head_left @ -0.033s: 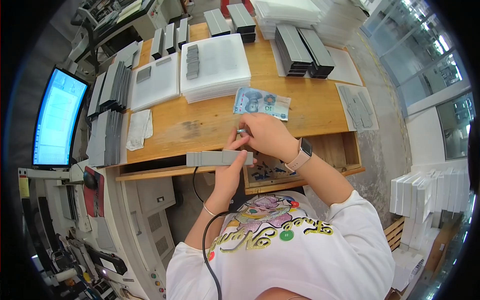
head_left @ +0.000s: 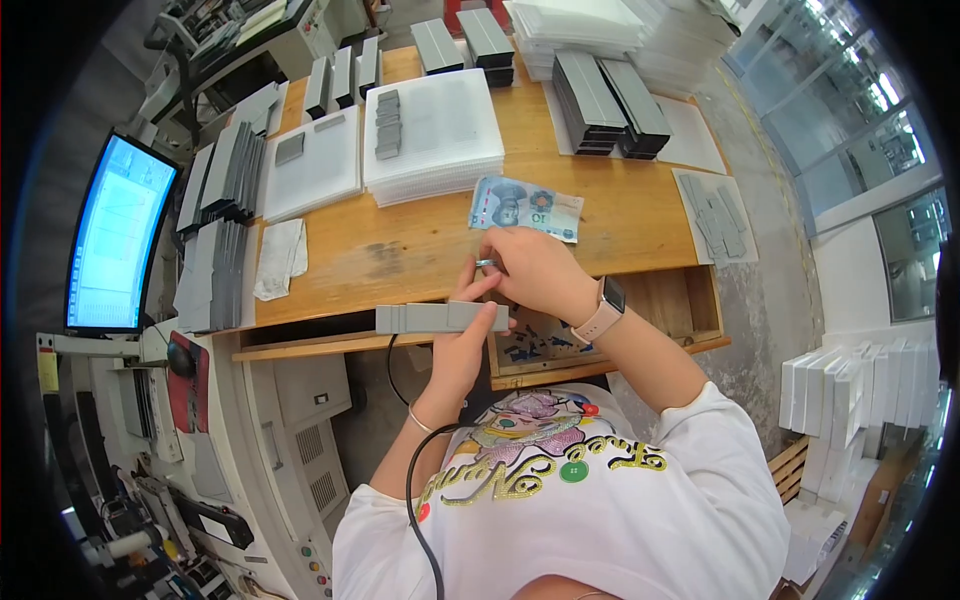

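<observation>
Grey flat strips (head_left: 415, 318), overlapping in a narrow stack, lie across my left hand (head_left: 466, 350), whose thumb presses on their right end. The stack sticks out to the left above the desk's front edge. My right hand (head_left: 540, 268), with a watch (head_left: 605, 300) on its wrist, bends over my left fingertips. Its fingers are closed. A small shiny bit (head_left: 487, 263) shows at those fingers, and I cannot tell whether it is a ring or something pinched. Just beyond my right hand, a blue banknote (head_left: 558, 212) lies flat on the wooden desk (head_left: 350, 247).
Below my hands a drawer (head_left: 660, 310) stands pulled out, with small dark pieces inside. White sheet stacks (head_left: 450, 125) and grey blocks (head_left: 590, 95) line the back. Grey strips (head_left: 215, 265) and a monitor (head_left: 120, 235) stand left. More strips (head_left: 718, 218) lie on paper at right.
</observation>
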Motion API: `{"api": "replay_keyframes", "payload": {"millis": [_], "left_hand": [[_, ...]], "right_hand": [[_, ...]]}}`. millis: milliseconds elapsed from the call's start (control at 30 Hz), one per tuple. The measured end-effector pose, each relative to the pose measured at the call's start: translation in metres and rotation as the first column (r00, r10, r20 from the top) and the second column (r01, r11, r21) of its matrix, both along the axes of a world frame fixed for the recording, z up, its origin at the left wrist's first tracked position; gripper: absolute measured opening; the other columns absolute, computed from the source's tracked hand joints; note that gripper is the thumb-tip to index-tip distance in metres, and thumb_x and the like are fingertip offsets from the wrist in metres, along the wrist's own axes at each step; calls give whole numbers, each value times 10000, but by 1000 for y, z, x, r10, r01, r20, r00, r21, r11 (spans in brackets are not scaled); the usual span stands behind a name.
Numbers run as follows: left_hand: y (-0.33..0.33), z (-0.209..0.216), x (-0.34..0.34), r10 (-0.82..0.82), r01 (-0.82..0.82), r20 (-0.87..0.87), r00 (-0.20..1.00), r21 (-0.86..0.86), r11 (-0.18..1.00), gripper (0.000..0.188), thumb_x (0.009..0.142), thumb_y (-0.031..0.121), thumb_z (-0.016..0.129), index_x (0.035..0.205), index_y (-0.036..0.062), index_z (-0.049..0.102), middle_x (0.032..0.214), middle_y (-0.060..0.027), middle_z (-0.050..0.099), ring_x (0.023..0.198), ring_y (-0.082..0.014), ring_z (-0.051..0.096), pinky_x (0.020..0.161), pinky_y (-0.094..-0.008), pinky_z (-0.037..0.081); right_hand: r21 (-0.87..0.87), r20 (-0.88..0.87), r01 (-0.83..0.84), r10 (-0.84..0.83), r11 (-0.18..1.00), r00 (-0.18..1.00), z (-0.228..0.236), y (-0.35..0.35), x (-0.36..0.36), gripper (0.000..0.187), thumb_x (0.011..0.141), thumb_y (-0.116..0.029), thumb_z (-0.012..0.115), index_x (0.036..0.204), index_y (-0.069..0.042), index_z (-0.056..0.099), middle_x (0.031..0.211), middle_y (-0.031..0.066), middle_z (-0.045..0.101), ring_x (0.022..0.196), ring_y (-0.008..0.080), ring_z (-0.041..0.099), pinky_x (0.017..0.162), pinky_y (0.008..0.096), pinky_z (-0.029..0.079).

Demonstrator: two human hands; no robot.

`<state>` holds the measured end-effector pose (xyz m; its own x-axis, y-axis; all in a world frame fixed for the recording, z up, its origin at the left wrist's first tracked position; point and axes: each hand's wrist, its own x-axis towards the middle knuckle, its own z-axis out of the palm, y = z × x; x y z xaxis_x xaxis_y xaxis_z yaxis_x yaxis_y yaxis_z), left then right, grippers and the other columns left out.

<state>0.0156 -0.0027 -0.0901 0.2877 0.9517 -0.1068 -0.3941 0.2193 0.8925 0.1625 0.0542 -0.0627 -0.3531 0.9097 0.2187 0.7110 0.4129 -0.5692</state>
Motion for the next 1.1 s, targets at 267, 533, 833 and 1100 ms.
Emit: {"api": "replay_keyframes", "payload": {"millis": [267,533,833,1100], "left_hand": [[0,-1,-4,-3,2,26,1000,17,1000,351,867,100,481,1202,-2,462,1438,-67,143,817,-151,587,706,-260,468],[7,9,-42,214,-211,118,970,-40,977,272,876,90,458,1136,15,491,1328,-110,320,803,-191,588,681,-276,470],[12,13,-77,366,-360,293,883,-77,930,226,877,103,483,1074,-6,478,945,-85,491,734,-204,570,665,-314,481],[12,14,-87,376,-364,320,870,-98,926,211,866,83,494,1061,2,497,893,-69,482,780,-181,525,725,-326,468]], "right_hand": [[-47,32,-28,30,998,999,5,3,-2,163,707,-123,581,834,-38,527,737,123,587,718,298,570,627,367,457],[-20,86,-30,31,999,996,34,29,-15,129,691,-155,578,766,-53,549,657,111,577,629,274,572,569,357,451],[248,55,0,-14,969,998,68,108,-67,129,683,-159,577,777,-72,565,599,72,548,577,247,553,539,346,433],[296,128,-32,-6,955,992,57,121,-81,111,676,-151,565,757,-77,547,600,65,538,588,235,554,537,348,428]]}}
